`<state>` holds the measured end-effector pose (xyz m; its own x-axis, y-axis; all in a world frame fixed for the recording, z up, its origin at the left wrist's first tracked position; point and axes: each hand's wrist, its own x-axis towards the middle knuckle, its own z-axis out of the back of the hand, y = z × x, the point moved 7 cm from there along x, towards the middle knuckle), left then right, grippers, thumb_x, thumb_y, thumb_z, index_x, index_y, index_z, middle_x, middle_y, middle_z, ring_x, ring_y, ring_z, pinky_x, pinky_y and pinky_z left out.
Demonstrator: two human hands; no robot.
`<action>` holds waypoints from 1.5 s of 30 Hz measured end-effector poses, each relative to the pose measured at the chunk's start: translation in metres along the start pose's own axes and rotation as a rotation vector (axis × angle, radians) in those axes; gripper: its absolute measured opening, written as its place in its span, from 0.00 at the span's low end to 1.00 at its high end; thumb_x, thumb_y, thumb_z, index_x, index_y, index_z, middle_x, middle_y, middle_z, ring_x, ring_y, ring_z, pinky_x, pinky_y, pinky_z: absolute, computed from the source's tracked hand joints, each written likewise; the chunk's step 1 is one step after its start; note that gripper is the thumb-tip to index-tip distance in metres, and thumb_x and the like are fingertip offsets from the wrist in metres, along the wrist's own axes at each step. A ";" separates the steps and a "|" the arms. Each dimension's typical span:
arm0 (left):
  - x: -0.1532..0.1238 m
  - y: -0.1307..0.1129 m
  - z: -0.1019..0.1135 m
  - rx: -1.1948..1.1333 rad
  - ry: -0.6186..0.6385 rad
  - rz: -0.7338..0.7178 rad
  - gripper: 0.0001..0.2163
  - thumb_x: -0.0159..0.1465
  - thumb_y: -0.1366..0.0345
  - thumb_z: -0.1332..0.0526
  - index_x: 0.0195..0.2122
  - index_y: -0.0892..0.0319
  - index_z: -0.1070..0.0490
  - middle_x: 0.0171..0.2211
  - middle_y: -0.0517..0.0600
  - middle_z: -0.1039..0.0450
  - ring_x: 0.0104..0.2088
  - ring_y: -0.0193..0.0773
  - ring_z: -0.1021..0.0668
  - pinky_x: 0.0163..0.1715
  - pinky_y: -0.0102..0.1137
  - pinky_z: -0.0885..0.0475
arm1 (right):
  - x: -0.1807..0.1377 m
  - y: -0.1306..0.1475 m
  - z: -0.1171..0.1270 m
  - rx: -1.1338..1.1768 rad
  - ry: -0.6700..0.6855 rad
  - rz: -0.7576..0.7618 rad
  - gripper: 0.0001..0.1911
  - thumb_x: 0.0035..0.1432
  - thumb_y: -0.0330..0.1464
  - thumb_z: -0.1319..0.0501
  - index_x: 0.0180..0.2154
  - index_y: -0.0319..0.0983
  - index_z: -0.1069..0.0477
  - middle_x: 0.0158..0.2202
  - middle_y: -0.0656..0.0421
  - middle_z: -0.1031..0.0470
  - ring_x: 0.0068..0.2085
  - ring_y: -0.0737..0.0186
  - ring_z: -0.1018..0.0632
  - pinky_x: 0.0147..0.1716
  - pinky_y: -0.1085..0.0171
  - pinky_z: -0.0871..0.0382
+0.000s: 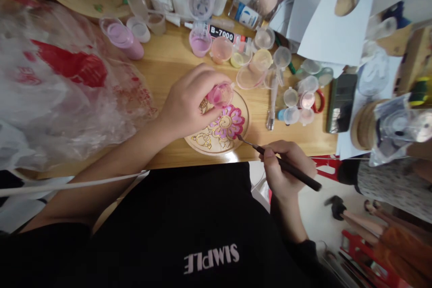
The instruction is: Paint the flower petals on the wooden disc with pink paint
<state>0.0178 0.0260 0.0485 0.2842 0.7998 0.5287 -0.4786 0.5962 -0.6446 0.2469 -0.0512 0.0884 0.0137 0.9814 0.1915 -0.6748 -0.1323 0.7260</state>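
Observation:
My left hand [194, 99] is closed round a small clear cup [222, 94] with pink stuff inside, tilted over a round wooden disc [194, 141]. On the disc is a flower design [227, 122] with gold outlines and pink and magenta petals; other outlined shapes near it are bare wood. A thin dark-handled palette knife [286, 166] is pinched in my right hand [286, 164]. Its metal tip meets the lower right edge of the flower. My left hand and the cup cover the disc's upper left part.
Small cups of colour [221, 49] and a B-7000 glue tube [222, 33] stand behind the disc. Crumpled plastic bags [67, 85] fill the left side. A craft knife [272, 103], lidded cups [306, 99] and a dark phone [342, 103] lie to the right. Another person's legs [364, 225] show at lower right.

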 end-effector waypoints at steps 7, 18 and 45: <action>0.000 0.008 -0.006 0.019 0.083 0.084 0.19 0.62 0.69 0.35 0.54 0.51 0.31 0.52 0.50 0.22 0.55 0.46 0.18 0.56 0.40 0.21 | -0.001 0.002 0.001 -0.015 -0.004 0.015 0.06 0.58 0.30 0.36 0.28 0.43 0.25 0.22 0.66 0.21 0.20 0.66 0.22 0.21 0.68 0.30; 0.002 -0.004 0.003 0.000 -0.043 -0.045 0.17 0.62 0.73 0.34 0.52 0.57 0.28 0.46 0.51 0.21 0.48 0.43 0.17 0.48 0.39 0.18 | 0.004 0.008 0.000 -0.023 -0.012 0.024 0.08 0.58 0.31 0.36 0.26 0.42 0.25 0.21 0.64 0.20 0.20 0.64 0.21 0.21 0.67 0.29; 0.004 -0.005 0.006 0.026 -0.072 -0.070 0.16 0.61 0.72 0.34 0.51 0.58 0.28 0.45 0.50 0.21 0.46 0.41 0.18 0.48 0.35 0.20 | 0.003 0.009 -0.001 0.053 -0.026 0.018 0.08 0.56 0.29 0.37 0.25 0.42 0.27 0.20 0.65 0.22 0.19 0.67 0.24 0.20 0.68 0.31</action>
<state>0.0168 0.0259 0.0575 0.2573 0.7486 0.6110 -0.4812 0.6476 -0.5908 0.2401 -0.0492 0.0943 0.0213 0.9749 0.2217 -0.6348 -0.1581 0.7563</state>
